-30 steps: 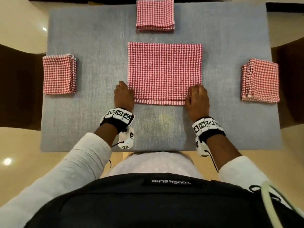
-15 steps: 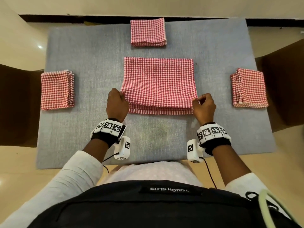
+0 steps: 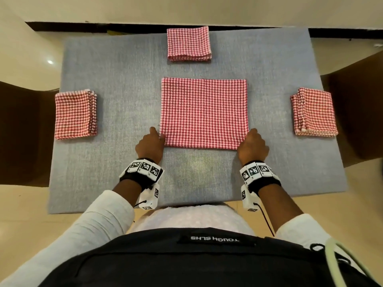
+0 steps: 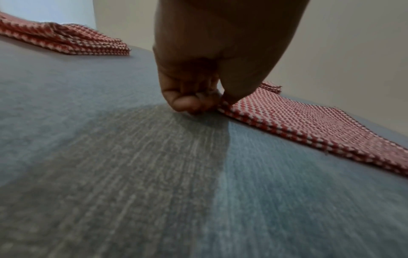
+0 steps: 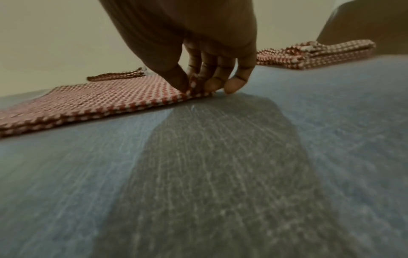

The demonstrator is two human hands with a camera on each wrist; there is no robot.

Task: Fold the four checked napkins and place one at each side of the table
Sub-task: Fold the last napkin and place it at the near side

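Napkin [image 3: 204, 112] number four, red-and-white checked and only partly folded, lies flat in the middle of the grey table [image 3: 124, 79] while three finished ones already sit in place: the far napkin [image 3: 189, 44], the left napkin [image 3: 75, 114] and the right napkin [image 3: 314, 111]. The left hand [image 3: 150, 145] pinches the near left corner of the cloth between thumb and curled fingers, as the left wrist view shows; the right hand [image 3: 251, 147] grips the near right corner the same way, thumb on top and fingers [image 5: 234, 85] tucked at the edge. Several layers show along the near edge. The step in hand appears to be the folding of this last napkin. The next move likely calls for another fold to bring it down to the size of the other three, keeping the corners aligned, then setting it at the near side, the only side without one.
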